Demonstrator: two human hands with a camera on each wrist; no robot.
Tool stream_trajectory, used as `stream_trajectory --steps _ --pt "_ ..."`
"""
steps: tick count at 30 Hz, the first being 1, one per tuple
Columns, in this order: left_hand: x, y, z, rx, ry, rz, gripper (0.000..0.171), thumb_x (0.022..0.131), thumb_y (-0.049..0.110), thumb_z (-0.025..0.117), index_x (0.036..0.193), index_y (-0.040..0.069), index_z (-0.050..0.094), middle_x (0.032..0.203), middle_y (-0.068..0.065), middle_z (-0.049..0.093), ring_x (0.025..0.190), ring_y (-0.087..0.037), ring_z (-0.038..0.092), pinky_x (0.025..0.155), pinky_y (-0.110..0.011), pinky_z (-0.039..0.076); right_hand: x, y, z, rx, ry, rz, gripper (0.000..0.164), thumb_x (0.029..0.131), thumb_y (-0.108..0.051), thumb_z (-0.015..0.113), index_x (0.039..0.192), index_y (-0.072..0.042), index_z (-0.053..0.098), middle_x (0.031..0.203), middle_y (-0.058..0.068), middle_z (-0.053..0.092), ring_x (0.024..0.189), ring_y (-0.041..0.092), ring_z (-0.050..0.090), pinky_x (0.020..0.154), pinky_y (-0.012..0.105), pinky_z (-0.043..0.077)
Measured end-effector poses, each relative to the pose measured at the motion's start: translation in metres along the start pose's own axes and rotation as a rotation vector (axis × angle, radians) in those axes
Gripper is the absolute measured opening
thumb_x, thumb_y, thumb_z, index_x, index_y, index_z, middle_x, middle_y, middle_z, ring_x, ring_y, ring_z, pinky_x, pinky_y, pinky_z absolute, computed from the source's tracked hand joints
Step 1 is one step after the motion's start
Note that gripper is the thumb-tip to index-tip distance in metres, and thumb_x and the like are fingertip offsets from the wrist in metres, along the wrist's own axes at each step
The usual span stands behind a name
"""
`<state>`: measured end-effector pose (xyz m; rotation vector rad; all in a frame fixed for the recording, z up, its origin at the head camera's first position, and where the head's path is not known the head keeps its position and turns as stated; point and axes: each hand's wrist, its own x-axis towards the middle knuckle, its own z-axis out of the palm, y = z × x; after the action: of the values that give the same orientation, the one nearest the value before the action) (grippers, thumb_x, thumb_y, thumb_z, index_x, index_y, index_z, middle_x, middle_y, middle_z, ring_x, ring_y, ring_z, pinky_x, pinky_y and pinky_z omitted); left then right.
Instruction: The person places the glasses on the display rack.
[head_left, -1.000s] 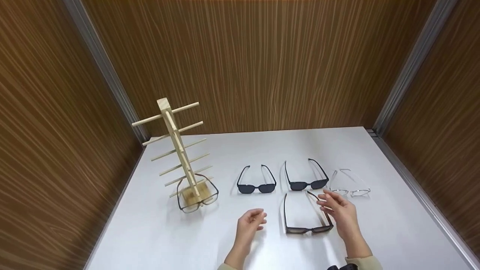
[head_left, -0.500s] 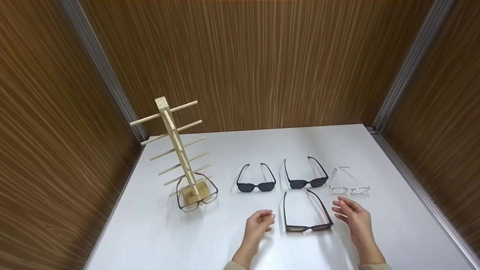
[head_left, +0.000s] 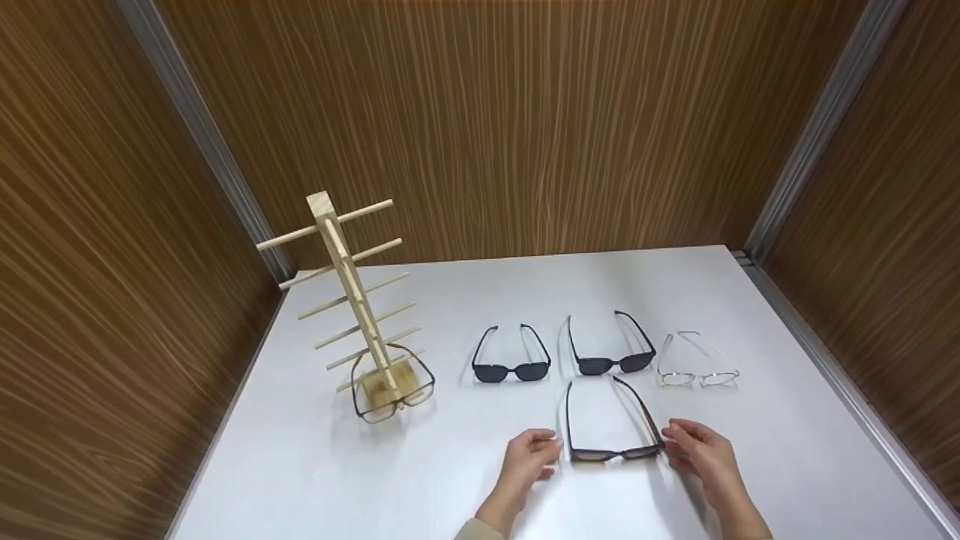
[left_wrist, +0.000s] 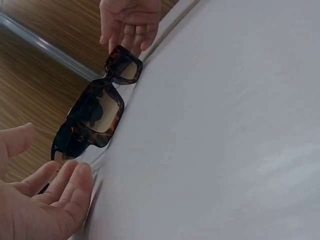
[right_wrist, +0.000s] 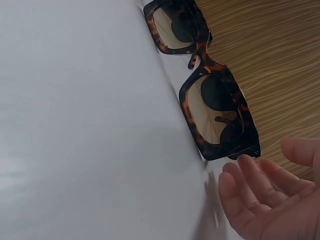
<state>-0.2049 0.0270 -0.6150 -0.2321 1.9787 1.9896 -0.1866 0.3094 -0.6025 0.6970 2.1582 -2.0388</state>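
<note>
Tortoiseshell sunglasses (head_left: 616, 454) with brownish lenses rest on the white table, temples unfolded and pointing away from me. Just off their left hinge is my left hand (head_left: 529, 459), fingers loosely bent with nothing in them. At the opposite hinge lies my right hand (head_left: 703, 454), its fingertips very close to the frame; whether they touch it I cannot tell. Both wrist views show the tortoiseshell front (right_wrist: 202, 59) between the relaxed hands, the left hand (left_wrist: 50, 200) a small gap from the near hinge.
Behind lie two black sunglasses (head_left: 512, 373) (head_left: 616, 365) and clear-framed glasses (head_left: 699, 379). At left stands a wooden peg rack (head_left: 352, 285), with dark-rimmed eyeglasses (head_left: 379, 413) on its lowest part. Wood-grain panels (head_left: 480, 127) enclose the white table (head_left: 300, 480).
My left hand has moved right, toward the tortoiseshell sunglasses. My right hand has drawn back from above their right temple, down to beside the right hinge. The glasses have stayed put.
</note>
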Motion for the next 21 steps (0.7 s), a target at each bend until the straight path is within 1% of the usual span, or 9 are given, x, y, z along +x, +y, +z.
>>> stream_trajectory --steps 3,5,9,14,18,21 --pt "0.001 -0.002 0.003 0.002 -0.008 -0.017 0.033 0.082 0.021 0.071 0.11 0.005 0.061 0.09 -0.001 0.064 0.081 -0.018 0.063 0.067 -0.032 0.054 -0.007 -0.004 0.003 -0.08 -0.005 0.001 0.06 0.088 -0.034 0.063 0.13 0.005 0.045 0.105 0.006 0.065 0.086 0.012 0.062 0.074 0.029 0.053" --pt "0.001 -0.002 0.006 0.005 -0.011 -0.032 0.033 0.081 0.021 0.072 0.11 0.006 0.061 0.089 -0.001 0.064 0.081 -0.018 0.064 0.067 -0.032 0.054 -0.008 -0.004 0.004 -0.136 -0.013 0.012 0.059 0.089 -0.033 0.061 0.13 0.006 0.044 0.109 0.008 0.063 0.088 0.012 0.06 0.076 0.03 0.052" --pt "0.002 -0.002 0.01 0.029 -0.02 -0.04 0.033 0.081 0.02 0.072 0.109 0.007 0.061 0.088 0.0 0.065 0.08 -0.016 0.063 0.066 -0.032 0.054 -0.009 -0.004 0.004 -0.187 -0.016 0.026 0.056 0.09 -0.032 0.06 0.13 0.006 0.046 0.107 0.01 0.061 0.089 0.014 0.06 0.076 0.031 0.051" --pt "0.002 -0.002 0.012 0.047 -0.044 -0.025 0.033 0.08 0.018 0.073 0.108 0.005 0.062 0.089 -0.001 0.065 0.078 -0.014 0.062 0.066 -0.032 0.054 -0.008 -0.003 0.005 -0.184 -0.021 0.024 0.054 0.091 -0.028 0.059 0.129 0.008 0.046 0.102 0.01 0.062 0.085 0.014 0.06 0.076 0.031 0.051" --pt "0.002 -0.003 0.014 0.049 -0.059 -0.024 0.032 0.079 0.017 0.074 0.107 0.005 0.063 0.088 -0.001 0.064 0.077 -0.014 0.063 0.066 -0.032 0.054 -0.009 -0.003 0.007 -0.186 -0.039 0.02 0.054 0.09 -0.025 0.06 0.129 0.01 0.044 0.105 0.015 0.062 0.087 0.017 0.061 0.078 0.034 0.051" --pt "0.002 -0.003 0.015 0.052 -0.056 -0.021 0.032 0.078 0.016 0.075 0.106 0.006 0.063 0.088 -0.001 0.063 0.076 -0.013 0.063 0.065 -0.032 0.053 -0.008 -0.003 0.008 -0.193 -0.051 0.005 0.055 0.089 -0.023 0.061 0.129 0.01 0.043 0.11 0.019 0.061 0.09 0.019 0.061 0.079 0.035 0.051"
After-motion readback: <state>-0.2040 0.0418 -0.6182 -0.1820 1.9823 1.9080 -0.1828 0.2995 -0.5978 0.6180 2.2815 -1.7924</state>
